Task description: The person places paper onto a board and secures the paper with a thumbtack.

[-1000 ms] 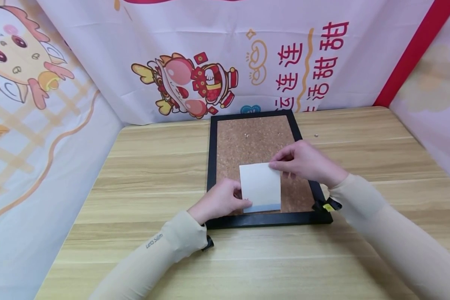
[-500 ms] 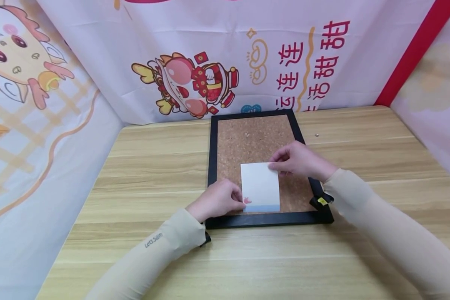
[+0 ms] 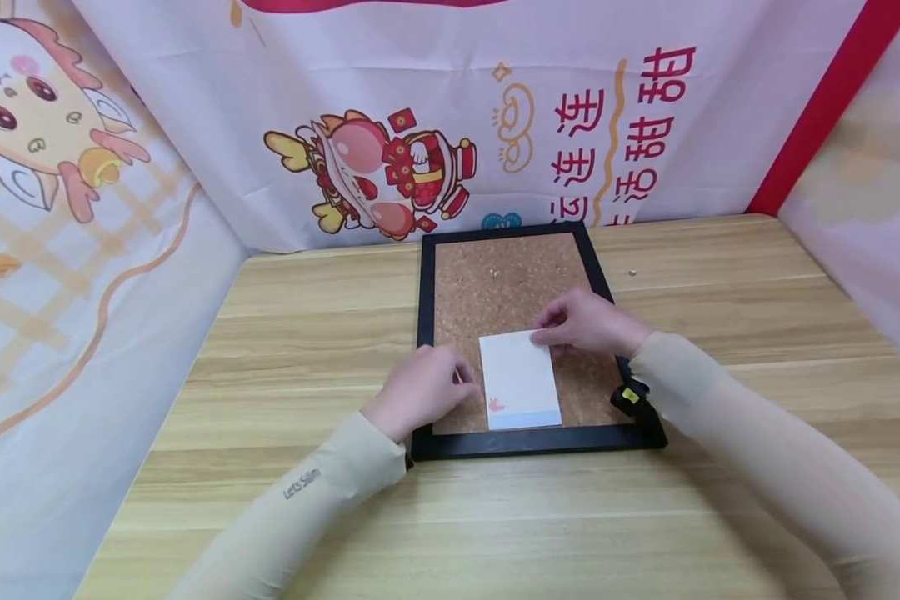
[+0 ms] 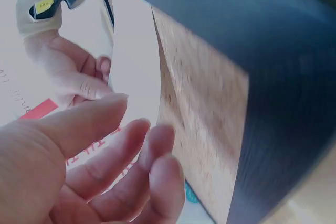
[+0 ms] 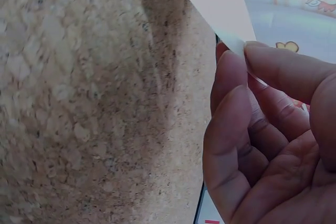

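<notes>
A white sheet of note paper [image 3: 521, 375] with a blue strip along its near edge and a small pink figure lies over the lower part of the cork board [image 3: 487, 292]. My right hand [image 3: 585, 321] pinches its far right corner between thumb and fingers. The right wrist view shows that paper corner [image 5: 231, 24] raised off the cork. My left hand [image 3: 427, 387] hovers by the paper's left edge, thumb and loosely bent fingers apart. Nothing shows between the left thumb [image 4: 100, 121] and fingers.
A black frame [image 3: 540, 439] borders the cork board on the wooden table [image 3: 307, 350]. Small pins [image 3: 494, 272] sit on the far part of the cork. A tiny shiny piece [image 3: 632, 272] lies right of the board. Printed cloth [image 3: 435, 83] hangs behind.
My left hand has let go of the paper's lower left corner and drawn back slightly to the left. My right hand has shifted a little left, still pinching the far right corner.
</notes>
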A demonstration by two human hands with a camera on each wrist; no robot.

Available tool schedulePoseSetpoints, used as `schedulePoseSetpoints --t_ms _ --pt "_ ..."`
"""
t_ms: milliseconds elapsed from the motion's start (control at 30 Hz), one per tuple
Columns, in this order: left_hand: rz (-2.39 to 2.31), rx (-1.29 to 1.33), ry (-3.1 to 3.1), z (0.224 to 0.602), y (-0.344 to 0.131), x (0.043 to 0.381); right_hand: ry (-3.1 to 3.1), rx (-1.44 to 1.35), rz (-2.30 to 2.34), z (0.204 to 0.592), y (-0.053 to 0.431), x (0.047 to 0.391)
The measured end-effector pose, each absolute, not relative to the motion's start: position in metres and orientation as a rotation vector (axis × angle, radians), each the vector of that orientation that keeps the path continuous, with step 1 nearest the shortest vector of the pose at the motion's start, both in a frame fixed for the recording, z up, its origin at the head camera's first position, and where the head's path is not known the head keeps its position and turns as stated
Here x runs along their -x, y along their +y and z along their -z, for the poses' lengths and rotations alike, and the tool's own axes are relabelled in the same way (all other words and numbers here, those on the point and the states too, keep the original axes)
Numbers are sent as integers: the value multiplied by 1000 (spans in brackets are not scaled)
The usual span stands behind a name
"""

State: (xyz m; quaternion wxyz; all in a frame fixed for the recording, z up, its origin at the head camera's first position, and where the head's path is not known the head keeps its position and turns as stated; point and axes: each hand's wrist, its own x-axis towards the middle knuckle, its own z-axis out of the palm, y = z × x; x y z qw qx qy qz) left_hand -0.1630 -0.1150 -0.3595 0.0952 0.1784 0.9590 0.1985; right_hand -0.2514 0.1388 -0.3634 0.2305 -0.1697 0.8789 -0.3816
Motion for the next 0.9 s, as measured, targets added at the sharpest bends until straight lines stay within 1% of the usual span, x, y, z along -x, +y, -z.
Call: schedulePoseSetpoints --t_ms 300,500,667,900 --pt "-338 -753 2921 358 -109 174 2463 507 930 368 135 254" --pt "-185 -770 2850 366 -104 183 2526 528 798 372 127 256" --pt "-44 -809 2780 363 -104 188 2570 538 698 373 121 257" --pt "39 -771 2685 364 -99 189 2600 521 666 375 117 256"
